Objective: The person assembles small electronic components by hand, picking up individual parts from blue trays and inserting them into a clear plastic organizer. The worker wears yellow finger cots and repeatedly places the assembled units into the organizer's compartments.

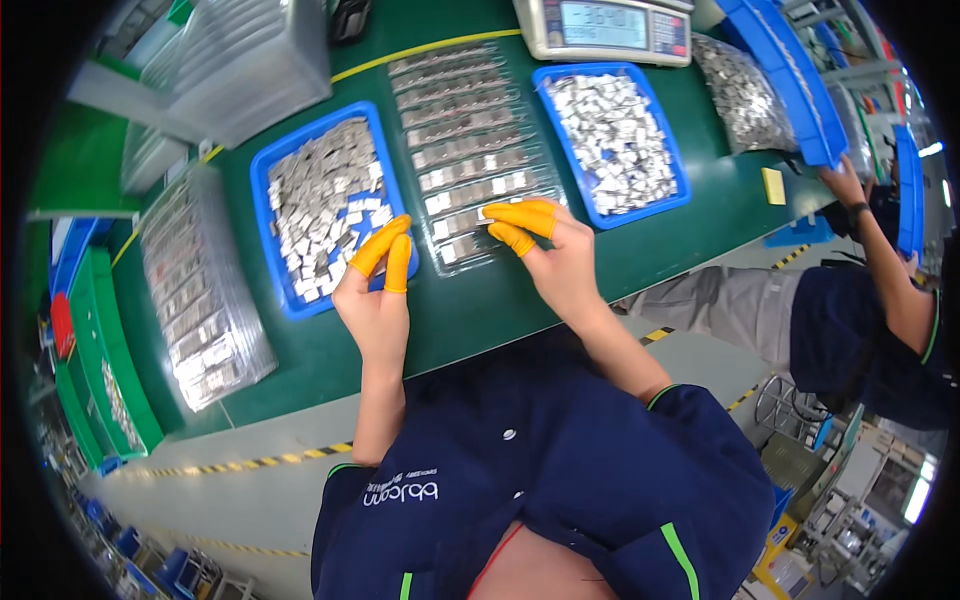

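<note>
Orange finger covers sit on the fingertips of both hands. My left hand (375,300) is at the right edge of a blue tray (262,215) of small silver metal pieces (325,190), fingertips drawn together. Whatever is between those fingertips is too small to make out. Over the near part of a clear plastic blister tray (450,268), my right hand (560,262) pinches a small metal piece at its fingertips. Rows of similar pieces fill that blister tray. Right of it lies a second blue tray (683,185), heaped with small whitish metal pieces (612,135).
A stack of filled blister trays (205,300) lies at left, with clear empty trays (245,70) behind. Farther back stand a digital scale (605,30) and a bag of metal parts (745,95). A yellow pad (773,186) lies at right, near a co-worker's arm (885,250).
</note>
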### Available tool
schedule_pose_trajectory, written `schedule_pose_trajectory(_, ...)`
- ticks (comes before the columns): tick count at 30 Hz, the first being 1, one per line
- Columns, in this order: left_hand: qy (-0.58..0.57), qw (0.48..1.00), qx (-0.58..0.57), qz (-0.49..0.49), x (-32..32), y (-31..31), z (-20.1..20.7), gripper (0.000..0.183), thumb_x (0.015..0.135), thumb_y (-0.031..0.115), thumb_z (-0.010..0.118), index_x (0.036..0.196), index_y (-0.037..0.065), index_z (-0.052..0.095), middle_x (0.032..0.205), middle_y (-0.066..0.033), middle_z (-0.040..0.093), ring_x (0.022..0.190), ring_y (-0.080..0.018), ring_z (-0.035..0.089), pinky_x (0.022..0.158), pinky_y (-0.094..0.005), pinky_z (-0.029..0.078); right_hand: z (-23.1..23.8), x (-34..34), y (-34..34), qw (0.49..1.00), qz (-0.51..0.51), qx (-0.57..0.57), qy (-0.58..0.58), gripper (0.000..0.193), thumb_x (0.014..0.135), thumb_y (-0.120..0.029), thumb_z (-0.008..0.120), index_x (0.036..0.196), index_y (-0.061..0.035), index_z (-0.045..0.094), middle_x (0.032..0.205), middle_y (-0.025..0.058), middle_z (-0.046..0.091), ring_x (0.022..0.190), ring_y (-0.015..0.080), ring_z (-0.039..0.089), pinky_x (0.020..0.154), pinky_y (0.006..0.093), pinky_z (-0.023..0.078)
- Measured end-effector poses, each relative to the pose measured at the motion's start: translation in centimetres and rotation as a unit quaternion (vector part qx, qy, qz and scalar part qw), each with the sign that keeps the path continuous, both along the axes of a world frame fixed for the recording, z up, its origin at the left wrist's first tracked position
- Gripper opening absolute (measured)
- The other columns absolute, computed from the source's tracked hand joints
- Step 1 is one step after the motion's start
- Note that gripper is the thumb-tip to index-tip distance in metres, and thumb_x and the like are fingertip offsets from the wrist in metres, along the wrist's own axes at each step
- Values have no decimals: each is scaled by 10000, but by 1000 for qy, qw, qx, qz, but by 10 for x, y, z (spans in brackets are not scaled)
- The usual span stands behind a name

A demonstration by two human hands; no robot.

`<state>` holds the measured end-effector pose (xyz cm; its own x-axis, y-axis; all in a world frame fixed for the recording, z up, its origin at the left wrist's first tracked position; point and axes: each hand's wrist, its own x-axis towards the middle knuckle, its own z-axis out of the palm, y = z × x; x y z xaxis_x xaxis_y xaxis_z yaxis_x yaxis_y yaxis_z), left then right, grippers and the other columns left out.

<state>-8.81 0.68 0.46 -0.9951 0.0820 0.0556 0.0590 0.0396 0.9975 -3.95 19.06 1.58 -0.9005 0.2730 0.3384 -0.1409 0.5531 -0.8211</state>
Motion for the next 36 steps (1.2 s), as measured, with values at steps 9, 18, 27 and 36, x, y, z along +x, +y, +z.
schedule_pose_trajectory(9,265,904,-324,-87,22,6,-4,265,704,45,712,966,36,667,1056,-91,647,1130,-293,525,937,-402,420,-20,1,-3,973,-3,218,75,122,670,-88,711,792,-99,709,786,1,660,753,150,613,886,365,438)
schedule_pose_trajectory(18,289,850,-397,-190,28,11,-13,237,738,13,652,975,-2,650,1084,-108,631,1255,-269,427,1040,-517,284,-22,4,2,970,29,234,51,168,603,-36,684,765,-79,701,842,20,644,861,199,592,883,379,442)
schedule_pose_trajectory(27,286,846,-408,-190,30,8,-20,201,752,21,648,951,-7,654,1057,-109,640,1246,-269,438,1040,-500,291,-26,5,3,971,60,230,32,168,611,-35,675,773,-73,700,847,22,641,889,200,579,885,378,432)
schedule_pose_trajectory(36,270,907,-321,-28,16,-11,-7,363,760,48,682,1115,89,619,1270,-130,516,1188,-327,467,1030,-411,310,-19,4,50,976,-104,185,49,248,738,-83,698,981,-60,656,982,66,629,941,267,560,835,366,437)
